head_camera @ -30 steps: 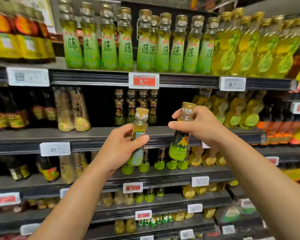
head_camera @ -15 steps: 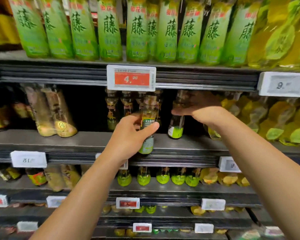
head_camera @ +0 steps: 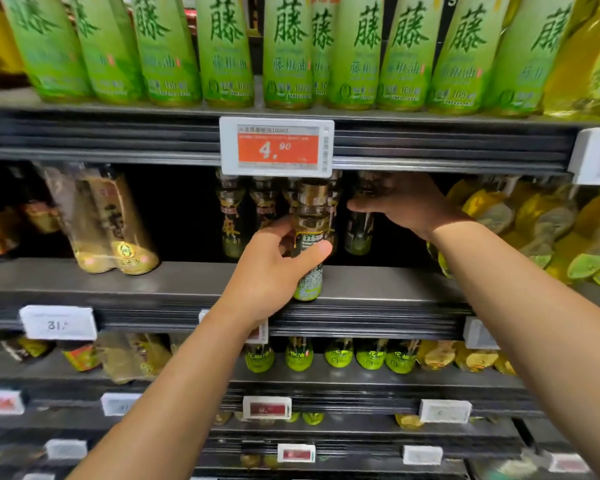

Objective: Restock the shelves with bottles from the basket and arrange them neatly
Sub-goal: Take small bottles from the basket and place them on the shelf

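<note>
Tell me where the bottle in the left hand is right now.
Centre of the head view: the bottle sits in the left hand at the middle shelf's front edge, below the red price tag.

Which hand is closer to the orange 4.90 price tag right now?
Right. The right hand is just below the tag's right corner, gripping a bottle. The left hand is lower, holding another bottle at the shelf's front.

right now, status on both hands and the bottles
Left hand grip on small bottle, base at shelf edge. Right hand on second bottle, deeper in. Price tag overhangs the row; nothing blocking.
</note>
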`<action>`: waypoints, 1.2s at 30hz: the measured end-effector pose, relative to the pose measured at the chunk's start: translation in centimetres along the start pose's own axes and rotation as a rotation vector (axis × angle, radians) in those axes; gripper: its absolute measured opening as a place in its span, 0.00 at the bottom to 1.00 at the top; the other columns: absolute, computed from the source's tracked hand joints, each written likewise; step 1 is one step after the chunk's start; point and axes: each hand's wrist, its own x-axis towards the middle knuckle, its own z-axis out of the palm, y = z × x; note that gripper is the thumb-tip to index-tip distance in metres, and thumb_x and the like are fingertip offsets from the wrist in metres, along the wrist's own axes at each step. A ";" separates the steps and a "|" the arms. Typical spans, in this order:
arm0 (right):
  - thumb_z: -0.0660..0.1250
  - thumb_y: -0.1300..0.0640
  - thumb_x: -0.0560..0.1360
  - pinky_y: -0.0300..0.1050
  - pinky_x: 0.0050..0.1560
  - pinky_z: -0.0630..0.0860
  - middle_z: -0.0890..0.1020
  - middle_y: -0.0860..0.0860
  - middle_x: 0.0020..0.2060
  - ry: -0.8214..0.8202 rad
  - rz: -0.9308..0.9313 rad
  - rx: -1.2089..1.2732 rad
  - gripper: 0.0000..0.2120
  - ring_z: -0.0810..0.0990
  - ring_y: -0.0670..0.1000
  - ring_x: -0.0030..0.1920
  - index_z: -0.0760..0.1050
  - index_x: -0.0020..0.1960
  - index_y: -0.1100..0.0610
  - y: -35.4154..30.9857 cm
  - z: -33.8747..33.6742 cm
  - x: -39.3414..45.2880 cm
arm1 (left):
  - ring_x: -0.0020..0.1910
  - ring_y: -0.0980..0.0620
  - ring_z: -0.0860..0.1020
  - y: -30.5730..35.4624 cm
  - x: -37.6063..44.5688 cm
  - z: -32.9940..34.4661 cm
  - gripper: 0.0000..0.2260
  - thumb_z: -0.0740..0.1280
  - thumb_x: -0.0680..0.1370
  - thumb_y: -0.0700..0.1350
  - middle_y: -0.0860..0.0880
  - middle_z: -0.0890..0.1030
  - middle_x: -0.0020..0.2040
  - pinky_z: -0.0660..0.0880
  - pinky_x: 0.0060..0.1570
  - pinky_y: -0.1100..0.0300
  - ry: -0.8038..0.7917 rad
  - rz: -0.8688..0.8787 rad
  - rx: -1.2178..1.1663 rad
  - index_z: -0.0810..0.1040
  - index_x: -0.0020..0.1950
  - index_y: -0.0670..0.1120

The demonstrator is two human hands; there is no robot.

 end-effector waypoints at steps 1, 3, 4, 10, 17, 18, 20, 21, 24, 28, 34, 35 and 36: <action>0.84 0.53 0.62 0.43 0.66 0.76 0.85 0.45 0.55 -0.011 0.000 0.009 0.25 0.83 0.43 0.55 0.83 0.58 0.48 0.0 0.1 -0.1 | 0.54 0.67 0.80 -0.1 0.0 -0.1 0.11 0.72 0.75 0.60 0.65 0.84 0.54 0.75 0.50 0.68 -0.003 0.000 -0.004 0.79 0.56 0.65; 0.84 0.48 0.61 0.53 0.69 0.75 0.84 0.47 0.59 -0.022 -0.019 -0.029 0.28 0.83 0.48 0.59 0.81 0.59 0.46 -0.4 0.3 -0.3 | 0.55 0.65 0.81 -0.3 0.1 -0.3 0.13 0.71 0.73 0.62 0.64 0.84 0.54 0.75 0.54 0.61 -0.003 -0.001 -0.011 0.79 0.57 0.65; 0.83 0.45 0.59 0.55 0.69 0.75 0.84 0.48 0.60 -0.028 -0.028 -0.033 0.31 0.82 0.50 0.61 0.81 0.60 0.47 -0.5 0.4 -0.5 | 0.55 0.64 0.81 -0.4 0.2 -0.4 0.14 0.71 0.73 0.63 0.63 0.84 0.54 0.76 0.56 0.58 -0.003 0.001 -0.009 0.79 0.57 0.64; 0.83 0.50 0.64 0.51 0.63 0.79 0.85 0.50 0.55 -0.014 0.055 -0.071 0.33 0.84 0.48 0.54 0.77 0.65 0.55 -0.2 -0.8 -2.6 | 0.61 0.57 0.79 -0.7 0.7 -0.5 0.24 0.70 0.70 0.68 0.59 0.83 0.59 0.77 0.63 0.49 -0.020 -0.026 0.021 0.78 0.62 0.58; 0.76 0.43 0.71 0.42 0.48 0.82 0.87 0.46 0.45 0.140 -0.110 0.054 0.16 0.85 0.45 0.47 0.81 0.53 0.50 -2.7 1.0 -10.3 | 0.46 0.56 0.83 0.5 1.0 2.9 0.13 0.73 0.74 0.61 0.55 0.86 0.46 0.80 0.45 0.58 0.001 0.013 0.057 0.82 0.51 0.55; 0.75 0.39 0.70 0.42 0.49 0.82 0.87 0.45 0.45 0.135 -0.111 0.036 0.17 0.85 0.43 0.48 0.81 0.53 0.48 -3.2 1.2 -10.7 | 0.45 0.48 0.83 1.0 1.0 3.7 0.20 0.72 0.72 0.64 0.48 0.86 0.45 0.81 0.46 0.48 -0.001 0.014 0.067 0.82 0.51 0.48; 0.73 0.35 0.69 0.44 0.51 0.82 0.86 0.43 0.46 0.186 -0.091 -0.043 0.20 0.84 0.42 0.49 0.80 0.54 0.46 -3.7 1.1 -10.9 | 0.45 0.40 0.82 1.7 1.2 5.0 0.31 0.68 0.67 0.69 0.40 0.84 0.45 0.80 0.47 0.40 -0.030 0.008 0.112 0.81 0.52 0.43; 0.73 0.34 0.68 0.46 0.51 0.83 0.85 0.44 0.47 0.218 -0.072 -0.088 0.22 0.84 0.43 0.50 0.80 0.55 0.47 -3.8 0.9 -10.8 | 0.45 0.40 0.82 2.0 1.3 5.7 0.30 0.67 0.67 0.68 0.40 0.84 0.45 0.79 0.46 0.39 -0.044 0.020 0.113 0.81 0.53 0.44; 0.74 0.38 0.70 0.41 0.45 0.81 0.85 0.44 0.45 0.290 -0.037 -0.179 0.19 0.84 0.45 0.47 0.80 0.54 0.50 -3.5 -0.1 -10.4 | 0.40 0.45 0.82 2.4 1.7 7.1 0.19 0.70 0.71 0.63 0.46 0.85 0.40 0.79 0.40 0.43 -0.049 0.027 0.101 0.83 0.50 0.49; 0.74 0.41 0.73 0.30 0.35 0.70 0.82 0.44 0.38 0.371 -0.006 -0.304 0.17 0.82 0.46 0.41 0.80 0.57 0.50 -2.5 -1.3 -9.9 | 0.42 0.62 0.80 2.2 2.0 7.3 0.17 0.75 0.72 0.61 0.59 0.83 0.41 0.76 0.41 0.65 -0.017 0.082 0.200 0.80 0.56 0.56; 0.69 0.38 0.76 0.42 0.58 0.74 0.84 0.52 0.59 0.434 0.024 -0.566 0.22 0.81 0.55 0.60 0.81 0.62 0.54 -1.6 -1.6 -7.3 | 0.36 0.61 0.75 4.3 3.6 4.9 0.06 0.64 0.78 0.54 0.59 0.76 0.36 0.66 0.33 0.67 0.068 0.222 0.461 0.77 0.54 0.59; 0.68 0.38 0.77 0.43 0.59 0.72 0.84 0.52 0.59 0.420 0.017 -0.625 0.22 0.81 0.55 0.61 0.81 0.62 0.53 -1.7 -1.6 -6.8 | 0.38 0.58 0.74 4.9 4.0 4.7 0.07 0.63 0.78 0.52 0.59 0.75 0.37 0.66 0.37 0.63 0.100 0.297 0.532 0.78 0.55 0.57; 0.67 0.38 0.78 0.44 0.59 0.72 0.84 0.53 0.59 0.415 0.001 -0.686 0.22 0.81 0.57 0.61 0.81 0.62 0.53 -1.7 -1.6 -6.4 | 0.45 0.52 0.76 5.5 4.5 4.6 0.09 0.64 0.78 0.50 0.56 0.77 0.41 0.67 0.42 0.61 0.123 0.371 0.615 0.79 0.57 0.54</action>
